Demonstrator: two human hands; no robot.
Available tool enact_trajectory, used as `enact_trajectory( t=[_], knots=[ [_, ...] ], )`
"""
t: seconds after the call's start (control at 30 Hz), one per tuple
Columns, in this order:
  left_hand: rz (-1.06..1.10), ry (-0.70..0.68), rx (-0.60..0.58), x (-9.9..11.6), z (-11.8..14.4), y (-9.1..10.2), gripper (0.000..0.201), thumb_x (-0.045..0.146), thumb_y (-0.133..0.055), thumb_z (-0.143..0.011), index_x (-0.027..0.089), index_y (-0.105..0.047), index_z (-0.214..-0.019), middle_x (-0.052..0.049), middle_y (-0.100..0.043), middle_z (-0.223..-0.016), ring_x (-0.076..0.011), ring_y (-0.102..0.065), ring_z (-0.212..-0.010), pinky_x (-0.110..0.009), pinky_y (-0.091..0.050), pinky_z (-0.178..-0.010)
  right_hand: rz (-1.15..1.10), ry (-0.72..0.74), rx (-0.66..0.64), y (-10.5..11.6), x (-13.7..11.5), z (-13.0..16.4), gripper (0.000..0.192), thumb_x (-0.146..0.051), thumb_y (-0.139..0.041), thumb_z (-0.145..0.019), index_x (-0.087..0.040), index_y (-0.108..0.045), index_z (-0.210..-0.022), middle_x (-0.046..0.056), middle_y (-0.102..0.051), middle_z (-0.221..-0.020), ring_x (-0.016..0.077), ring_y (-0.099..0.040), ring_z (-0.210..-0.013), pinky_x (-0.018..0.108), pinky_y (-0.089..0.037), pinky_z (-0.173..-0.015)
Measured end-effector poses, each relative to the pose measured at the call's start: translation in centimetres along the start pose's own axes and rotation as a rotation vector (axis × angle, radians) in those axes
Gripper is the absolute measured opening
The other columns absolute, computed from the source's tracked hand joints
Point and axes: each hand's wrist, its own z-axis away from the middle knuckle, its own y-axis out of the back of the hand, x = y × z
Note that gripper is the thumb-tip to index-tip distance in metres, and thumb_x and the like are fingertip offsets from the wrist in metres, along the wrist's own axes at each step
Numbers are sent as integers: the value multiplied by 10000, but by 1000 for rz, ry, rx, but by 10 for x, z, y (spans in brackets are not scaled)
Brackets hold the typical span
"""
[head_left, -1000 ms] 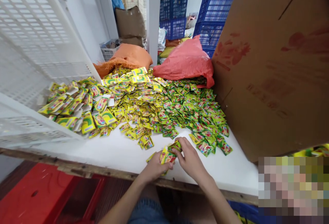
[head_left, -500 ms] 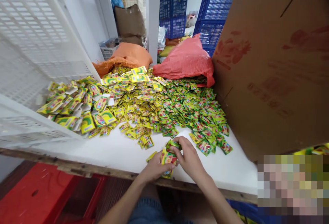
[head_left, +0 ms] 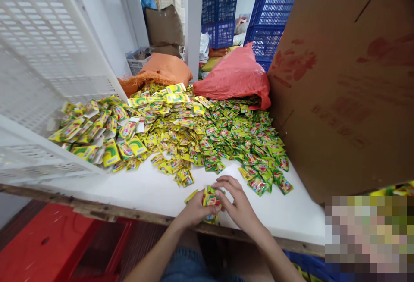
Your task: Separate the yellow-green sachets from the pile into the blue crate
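Lap: faded blue denim [head_left: 186,264] at the bottom edge.
Stool: bright red plastic, flat-topped [head_left: 45,243], low at the left, with a hole in its seat.
Counter: white-topped, with a rough wooden front edge [head_left: 258,217].
Left hand: the left hand [head_left: 194,211] is above the front edge, its fingers closed around a small yellow, green and red printed carton [head_left: 209,197].
Right hand: the right hand [head_left: 237,202] is beside that carton, its fingers loosely curved and parted from the thumb; whether the thumb touches the carton, I cannot tell.
Beside the hands: a small yellow packet [head_left: 190,196] lies near the left hand's fingers.
Piles: glossy green sachets with red print [head_left: 249,139] at the right, small yellow sachets [head_left: 174,139] in the middle, larger yellow cartons with white flaps [head_left: 111,152] at the left.
Flanks: a white slotted plastic crate [head_left: 48,36] at the left, a big brown cardboard box [head_left: 339,88] at the right.
Behind the piles: an orange woven sack [head_left: 168,68] and a red plastic bag [head_left: 234,75].
Background: a white post [head_left: 193,23], then stacked blue lattice crates [head_left: 271,10].
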Motion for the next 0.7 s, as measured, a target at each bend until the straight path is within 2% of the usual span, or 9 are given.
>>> enact_trajectory(
  t=[0.1, 0.27, 0.37, 0.47, 0.57, 0.7],
  knots=[
    [-50, -1, -48, -3, 0, 1, 341, 284, -718, -637, 116, -587, -904, -2, -577, -736, -135, -519, -704, -230, -398, -659, 21, 0, 23, 3, -3, 3, 188, -284, -464, -858, -227, -641, -833, 62, -551, -1042, 226, -466, -1027, 385, -364, -863],
    [-182, -35, -56, -3, 1, 3, 330, 241, -705, -624, 112, -618, -915, -16, -601, -810, -153, -509, -767, -238, -399, -706, 100, 22, -86, 1, -14, 4, 256, -274, -451, -869, -238, -659, -724, 47, -551, -1084, 234, -422, -1071, 403, -342, -869],
    [-221, -17, -16, 0, 2, 2, 342, 201, -700, -603, 110, -626, -924, -25, -615, -831, -167, -513, -799, -250, -408, -733, 126, 13, -109, 0, -18, 4, 274, -273, -453, -871, -233, -653, -689, 40, -552, -1096, 231, -417, -1080, 398, -342, -862],
    [-183, 10, 37, 2, 2, 1, 339, 194, -699, -594, 115, -631, -916, -20, -616, -827, -153, -515, -772, -238, -416, -717, 122, 11, -72, -1, -17, 8, 208, -268, -466, -866, -236, -652, -779, 48, -552, -1089, 224, -435, -1065, 389, -342, -861],
    [-128, 41, 30, 3, 1, 1, 308, 193, -703, -580, 112, -638, -870, -3, -613, -772, -126, -509, -693, -217, -415, -662, 100, 1, 2, -4, -14, 14, 170, -265, -467, -865, -245, -634, -892, 55, -556, -1052, 217, -455, -1042, 380, -346, -853],
    [-160, 12, 58, 1, 2, 0, 339, 145, -686, -574, 119, -630, -907, -8, -637, -794, -151, -537, -742, -235, -428, -690, 122, 12, -15, -10, -12, 17, 191, -273, -475, -856, -237, -648, -784, 61, -562, -1010, 231, -461, -1031, 384, -354, -832]
  ],
)
